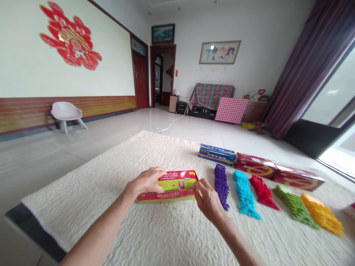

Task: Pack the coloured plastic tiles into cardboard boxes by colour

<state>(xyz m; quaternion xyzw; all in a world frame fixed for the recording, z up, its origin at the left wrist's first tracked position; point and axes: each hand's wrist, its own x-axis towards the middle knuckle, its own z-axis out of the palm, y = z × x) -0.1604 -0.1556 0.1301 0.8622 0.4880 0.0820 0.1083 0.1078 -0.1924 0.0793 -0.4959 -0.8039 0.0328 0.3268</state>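
The left hand (146,181) grips the nine-o'clock end of a red-and-green Super Heavy Duty battery box (177,184); the right hand's (207,197) bent fingers touch its three-o'clock end, whether pinching I cannot tell. Purple plastic pieces (221,186) lie at three o'clock, a blue battery box (216,154) at two.

Daylight is coming through the window (328,92) right of the purple curtain (298,66), washing out to white low down. Left of the curtain, a glare spot is shining on the framed picture (220,52). Nearer than the curtain, the yellow pieces (321,214) are blurring, and wide-angle distortion is making the curtain lean.
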